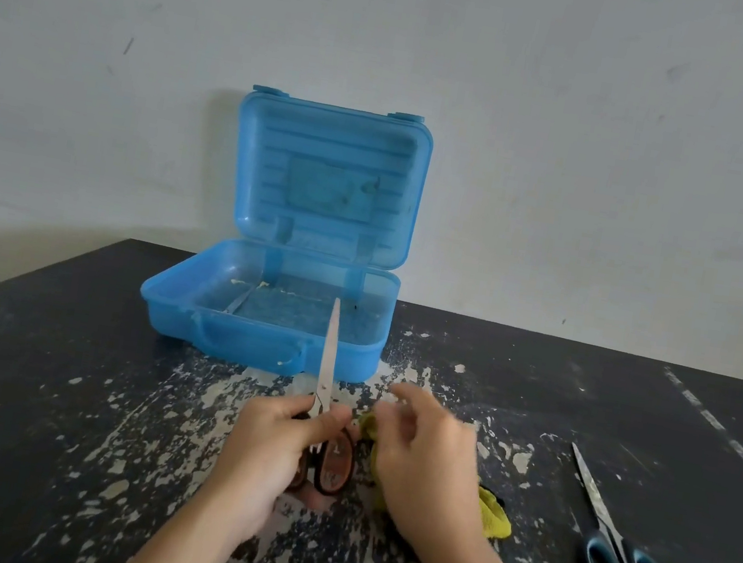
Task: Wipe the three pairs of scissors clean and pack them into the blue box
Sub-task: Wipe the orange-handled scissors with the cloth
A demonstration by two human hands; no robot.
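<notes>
Scissors are seen at two places on the dark, paint-flecked table [29,373]. Toward the left, against the pale wall, the blue box [253,340] is set with its lid swung up and its tray exposed. Just in front of it, the left hand [271,440] is brought in from the lower edge, forearm angled up and to the right. Its fingers are curled round the handles of the black-handled scissors [329,352], which are gripped near the pivot. The blades are kept together and pointed up and away, so that the tip is seen over the box's tray. Immediately to the right, the right hand [424,455] is raised beside those handles, knuckles up. It is blurred, but its fingers are seen bunched round the yellow-green cloth [493,514], part of which is trailed out under the wrist onto the table. Well apart, at the far right, the teal-handled scissors [592,491] are laid flat and closed, tip pointed away, untouched by either hand.
</notes>
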